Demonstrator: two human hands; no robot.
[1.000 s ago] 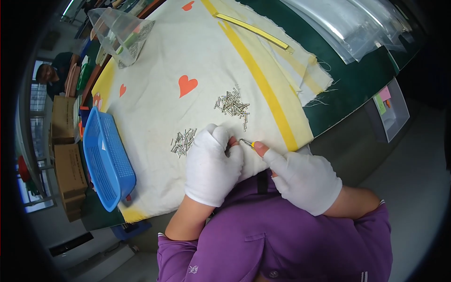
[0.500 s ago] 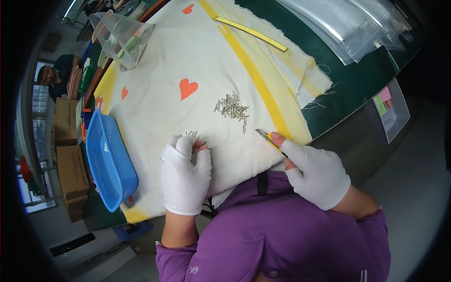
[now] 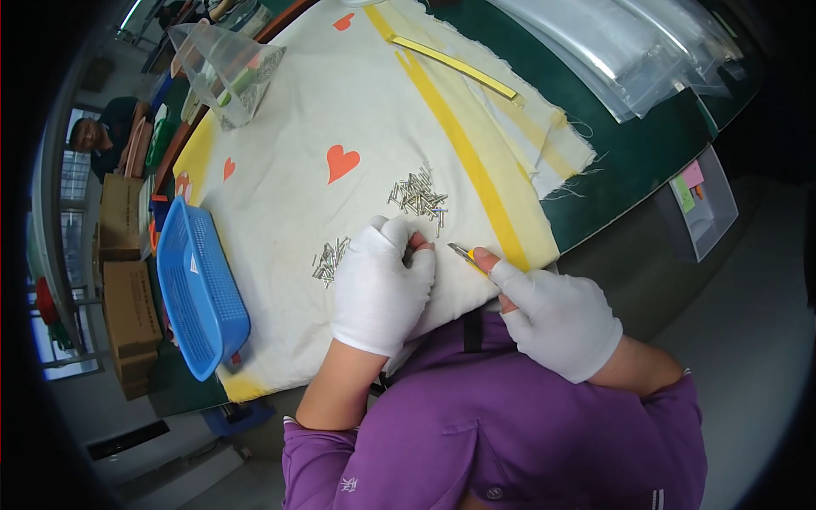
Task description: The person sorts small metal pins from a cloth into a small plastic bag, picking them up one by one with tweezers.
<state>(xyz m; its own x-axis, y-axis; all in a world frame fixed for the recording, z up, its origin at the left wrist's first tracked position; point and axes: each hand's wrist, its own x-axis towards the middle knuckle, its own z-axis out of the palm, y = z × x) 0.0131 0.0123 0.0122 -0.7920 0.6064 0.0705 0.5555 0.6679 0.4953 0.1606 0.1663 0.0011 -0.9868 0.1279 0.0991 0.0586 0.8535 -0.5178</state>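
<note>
My right hand (image 3: 561, 319), in a white fingertip-less glove, grips a yellow-and-black utility knife (image 3: 471, 258) with its blade pointing up and left. My left hand (image 3: 384, 285), gloved the same way, has its fingers curled together just below a pile of small silvery metal pins (image 3: 418, 195). Whatever lies between those fingertips is hidden. To the left of this hand is a second, smaller pile of pins (image 3: 330, 260). Both piles rest on a white cloth (image 3: 280, 187) with red hearts and yellow bands.
A blue plastic basket (image 3: 204, 289) stands at the left edge. Farther back is a clear plastic scoop-like container (image 3: 223, 72) with small metal parts. A yellow strip (image 3: 455, 66) lies on the cloth, clear plastic bags (image 3: 629, 51) beyond. Cardboard boxes (image 3: 129, 314) and another person (image 3: 110, 140) are at left.
My left hand has moved right, from the smaller pile to just below the larger one, uncovering the smaller pile. My right hand, with the knife, has shifted slightly left and down.
</note>
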